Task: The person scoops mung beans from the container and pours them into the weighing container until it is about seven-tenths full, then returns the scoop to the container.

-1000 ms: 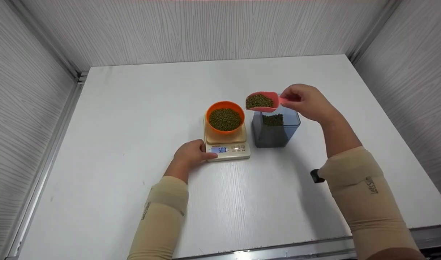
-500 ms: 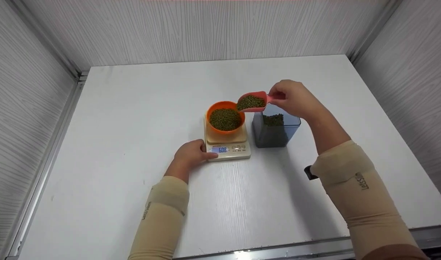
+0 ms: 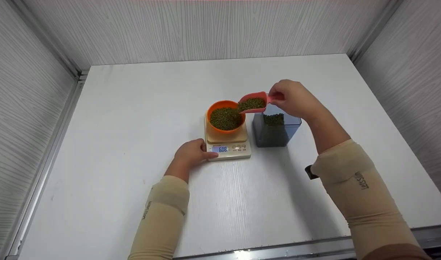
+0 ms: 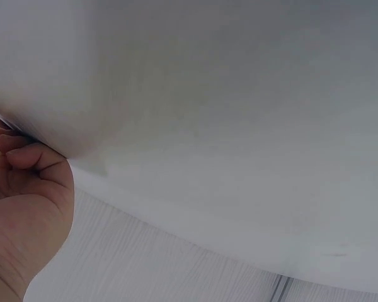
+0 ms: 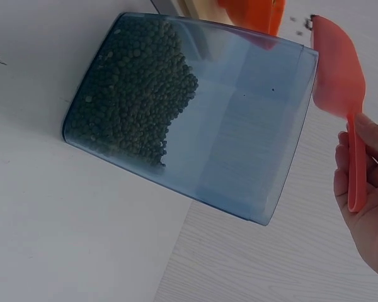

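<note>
My right hand [image 3: 292, 97] pinches the handle of a pink scoop [image 5: 340, 69] loaded with small green mung beans [image 3: 252, 104]. The scoop's lip is over the right rim of an orange bowl [image 3: 212, 108], and in the right wrist view a few blurred beans drop off its tip. More mung beans fill much of the bowl, which stands on a cream kitchen scale [image 3: 229, 156] whose display reads 608. My left hand [image 3: 191, 154] grips the scale's front left corner, thumb on top beside the display; in the left wrist view its fingers are curled.
Right of the scale, under the scoop hand, stands a clear bluish container [image 5: 239, 119] partly filled with mung beans. The white table [image 3: 133, 108] has grey panels at its back and sides and a metal rail [image 3: 278, 251] along its front edge.
My right hand has carried the loaded scoop left from above the container to the bowl's rim, and now beans slide off its lip. The left hand and the scale reading are unchanged.
</note>
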`<action>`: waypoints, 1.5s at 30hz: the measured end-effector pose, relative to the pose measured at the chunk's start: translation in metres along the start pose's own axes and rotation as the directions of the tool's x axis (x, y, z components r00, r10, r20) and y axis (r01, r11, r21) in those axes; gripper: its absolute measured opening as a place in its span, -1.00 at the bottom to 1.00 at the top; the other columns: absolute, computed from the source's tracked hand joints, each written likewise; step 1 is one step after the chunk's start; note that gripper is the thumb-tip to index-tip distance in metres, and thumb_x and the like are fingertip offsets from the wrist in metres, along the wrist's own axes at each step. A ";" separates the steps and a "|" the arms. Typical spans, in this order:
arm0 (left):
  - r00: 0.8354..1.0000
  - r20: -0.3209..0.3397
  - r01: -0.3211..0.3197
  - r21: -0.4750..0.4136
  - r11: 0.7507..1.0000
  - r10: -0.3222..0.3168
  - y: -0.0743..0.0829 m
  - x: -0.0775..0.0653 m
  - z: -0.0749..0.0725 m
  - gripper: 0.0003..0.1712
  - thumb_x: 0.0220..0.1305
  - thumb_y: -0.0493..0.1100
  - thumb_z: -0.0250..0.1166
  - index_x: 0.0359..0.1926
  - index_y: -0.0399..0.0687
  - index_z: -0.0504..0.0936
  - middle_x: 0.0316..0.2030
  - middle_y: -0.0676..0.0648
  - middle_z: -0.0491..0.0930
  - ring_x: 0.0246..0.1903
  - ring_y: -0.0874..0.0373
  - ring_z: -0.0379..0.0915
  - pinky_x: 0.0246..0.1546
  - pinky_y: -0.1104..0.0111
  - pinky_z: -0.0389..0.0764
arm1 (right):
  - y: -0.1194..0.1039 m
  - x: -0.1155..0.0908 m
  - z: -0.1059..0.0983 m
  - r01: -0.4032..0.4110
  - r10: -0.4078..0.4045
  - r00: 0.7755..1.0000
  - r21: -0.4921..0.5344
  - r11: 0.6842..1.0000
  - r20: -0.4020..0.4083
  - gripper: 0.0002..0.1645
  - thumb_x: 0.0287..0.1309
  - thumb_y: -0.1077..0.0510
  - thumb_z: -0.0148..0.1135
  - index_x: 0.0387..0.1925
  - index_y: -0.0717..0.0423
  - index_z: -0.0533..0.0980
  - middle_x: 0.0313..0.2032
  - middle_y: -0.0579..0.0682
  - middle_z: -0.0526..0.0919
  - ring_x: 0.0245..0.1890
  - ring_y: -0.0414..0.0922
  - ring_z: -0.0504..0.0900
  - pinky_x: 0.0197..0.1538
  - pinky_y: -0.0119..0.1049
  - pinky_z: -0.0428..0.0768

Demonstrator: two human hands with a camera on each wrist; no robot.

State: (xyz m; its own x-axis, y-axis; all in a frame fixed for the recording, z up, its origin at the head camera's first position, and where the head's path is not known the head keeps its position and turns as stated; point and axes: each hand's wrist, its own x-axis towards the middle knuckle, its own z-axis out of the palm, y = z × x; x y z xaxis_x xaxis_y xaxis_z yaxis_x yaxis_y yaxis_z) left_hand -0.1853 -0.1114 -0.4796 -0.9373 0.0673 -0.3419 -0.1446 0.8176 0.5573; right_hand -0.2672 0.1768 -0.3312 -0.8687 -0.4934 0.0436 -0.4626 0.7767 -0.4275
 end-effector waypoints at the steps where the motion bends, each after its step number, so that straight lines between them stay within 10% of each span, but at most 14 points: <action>1: 1.000 0.000 -0.001 0.001 1.000 0.001 0.000 0.000 0.000 -0.47 -0.08 0.31 0.32 -0.45 0.00 0.39 -0.54 0.03 0.38 -0.44 0.11 0.30 -0.39 0.31 0.28 | 0.000 0.000 0.000 0.000 0.000 1.000 -0.003 1.000 0.002 -0.81 0.13 0.25 0.18 -0.19 0.22 0.52 -0.26 0.11 0.51 -0.26 -0.02 0.45 -0.13 -0.12 0.49; 45: 1.000 0.018 0.011 -0.010 1.000 -0.011 0.001 0.000 -0.001 -0.47 -0.08 0.31 0.32 -0.43 -0.02 0.40 -0.52 0.01 0.38 -0.41 0.09 0.31 -0.37 0.31 0.29 | -0.010 -0.001 0.001 0.054 -0.052 0.998 -0.084 0.995 0.031 -0.85 0.12 0.29 0.16 -0.23 0.20 0.52 -0.29 0.06 0.51 -0.28 -0.04 0.45 -0.17 -0.16 0.51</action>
State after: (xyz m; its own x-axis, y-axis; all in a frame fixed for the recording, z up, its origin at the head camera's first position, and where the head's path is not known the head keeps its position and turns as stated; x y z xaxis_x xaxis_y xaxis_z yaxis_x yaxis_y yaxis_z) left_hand -0.1860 -0.1112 -0.4784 -0.9299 0.0685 -0.3613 -0.1582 0.8125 0.5611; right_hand -0.2620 0.1690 -0.3277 -0.8377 -0.5448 0.0380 -0.5222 0.7789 -0.3473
